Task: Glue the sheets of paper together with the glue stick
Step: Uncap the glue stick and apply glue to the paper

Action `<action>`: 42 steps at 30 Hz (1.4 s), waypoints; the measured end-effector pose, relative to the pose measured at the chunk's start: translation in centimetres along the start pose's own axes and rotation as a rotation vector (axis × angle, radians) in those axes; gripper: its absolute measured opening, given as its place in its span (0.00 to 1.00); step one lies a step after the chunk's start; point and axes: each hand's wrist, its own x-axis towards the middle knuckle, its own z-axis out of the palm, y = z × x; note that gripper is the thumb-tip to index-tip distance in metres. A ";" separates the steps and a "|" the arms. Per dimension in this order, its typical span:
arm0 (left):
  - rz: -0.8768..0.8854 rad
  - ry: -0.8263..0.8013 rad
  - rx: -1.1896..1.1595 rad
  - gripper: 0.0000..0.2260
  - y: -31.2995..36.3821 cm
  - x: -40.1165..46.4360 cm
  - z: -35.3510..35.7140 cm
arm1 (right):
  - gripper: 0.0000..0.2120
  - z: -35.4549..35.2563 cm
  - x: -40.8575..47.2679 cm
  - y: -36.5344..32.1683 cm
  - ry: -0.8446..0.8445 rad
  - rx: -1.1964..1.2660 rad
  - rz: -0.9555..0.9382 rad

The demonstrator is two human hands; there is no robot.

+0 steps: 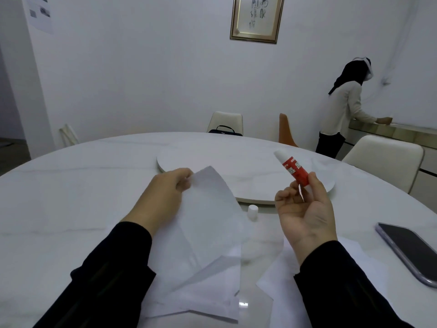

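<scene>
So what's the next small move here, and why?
Probably bring the glue stick down onto the sheet: the right hand holds it uncapped, tip up and off the paper, its cap on the table, while the left hand lifts the sheet's corner.

White round table | turntable at centre | white cap beside its rim | phone right | loose paper sheets near edge

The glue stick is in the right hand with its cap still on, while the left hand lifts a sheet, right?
Not quite. The head view shows the glue stick uncapped; the cap stands on the table. The right hand does hold it, and the left hand lifts a sheet.
</scene>
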 end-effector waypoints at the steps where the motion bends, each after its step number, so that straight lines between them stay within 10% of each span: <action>1: 0.047 -0.021 0.047 0.14 0.2 0.2 0.4 | 0.10 0.0 0.0 -0.1 -0.011 0.008 -0.004; 12: 0.092 -0.261 0.254 0.19 -0.7 -2.1 5.6 | 0.07 -1.1 0.0 2.4 -0.237 -0.937 -0.279; 21: 0.041 -0.844 0.427 0.26 0.9 -2.9 4.3 | 0.04 -2.4 -0.2 4.3 -0.489 -1.554 -0.299; 42: 0.041 -0.872 0.431 0.27 1.3 -2.9 3.8 | 0.14 -1.6 -5.2 1.1 -0.659 -1.631 -0.219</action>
